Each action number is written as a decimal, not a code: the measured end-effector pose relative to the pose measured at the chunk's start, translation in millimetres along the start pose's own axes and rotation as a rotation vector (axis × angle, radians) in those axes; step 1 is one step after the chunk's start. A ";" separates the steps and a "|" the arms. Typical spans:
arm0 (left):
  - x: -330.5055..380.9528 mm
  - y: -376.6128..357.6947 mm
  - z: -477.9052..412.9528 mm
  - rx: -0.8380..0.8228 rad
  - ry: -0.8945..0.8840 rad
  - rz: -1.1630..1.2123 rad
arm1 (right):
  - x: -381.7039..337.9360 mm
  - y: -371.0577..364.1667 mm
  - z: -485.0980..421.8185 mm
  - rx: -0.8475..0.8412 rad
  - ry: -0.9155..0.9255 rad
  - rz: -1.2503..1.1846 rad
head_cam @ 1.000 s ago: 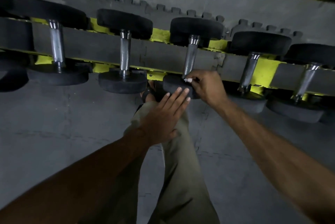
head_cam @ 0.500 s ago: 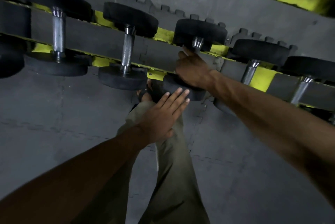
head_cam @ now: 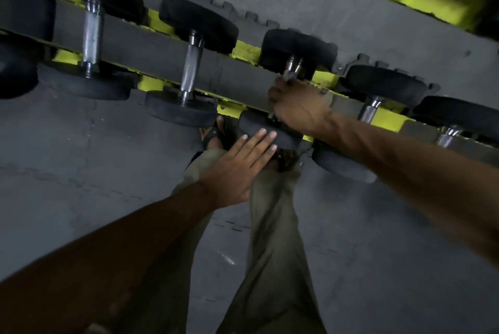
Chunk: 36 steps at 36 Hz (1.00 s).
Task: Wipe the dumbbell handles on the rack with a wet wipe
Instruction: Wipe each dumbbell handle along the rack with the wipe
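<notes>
From the head view, the right hand is curled round the steel handle of the middle dumbbell on the rack; the wet wipe is hidden inside that grip. The left hand lies flat, fingers straight, against the dumbbell's near rubber head. The dumbbell looks heavy and rigid, the wet metal probably slick, so bracing the head seems wise.

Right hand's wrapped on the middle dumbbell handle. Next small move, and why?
Probably slide the right hand up the handle: bare chrome shows above the fist. The left hand lies flat on the near weight head, steadying it. The wipe is hidden.
</notes>
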<state>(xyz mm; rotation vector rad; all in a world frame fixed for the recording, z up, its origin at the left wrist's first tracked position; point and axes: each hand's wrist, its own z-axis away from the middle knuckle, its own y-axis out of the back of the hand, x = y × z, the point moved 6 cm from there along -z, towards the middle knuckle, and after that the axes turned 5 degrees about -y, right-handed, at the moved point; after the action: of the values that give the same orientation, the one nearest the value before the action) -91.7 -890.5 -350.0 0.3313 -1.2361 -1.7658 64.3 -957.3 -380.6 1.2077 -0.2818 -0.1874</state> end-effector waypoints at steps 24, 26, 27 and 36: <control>43.0 -9.8 -15.4 0.072 0.306 0.154 | 33.2 -2.0 24.4 0.293 -0.570 -0.608; 42.9 -11.3 -17.0 0.075 0.314 0.154 | 28.8 -5.9 32.4 0.383 -0.903 -0.863; 43.4 -12.4 -16.7 0.076 0.317 0.147 | 22.6 -6.0 36.5 0.440 -1.034 -0.975; 42.6 -10.0 -12.7 0.086 0.311 0.148 | 2.5 -52.7 56.1 0.345 -1.740 -1.493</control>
<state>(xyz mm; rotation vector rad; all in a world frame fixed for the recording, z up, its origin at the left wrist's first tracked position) -111.4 -931.4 -352.7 0.5291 -1.0844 -1.4740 49.5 -1026.2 -411.3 1.0443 -0.8497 -2.6050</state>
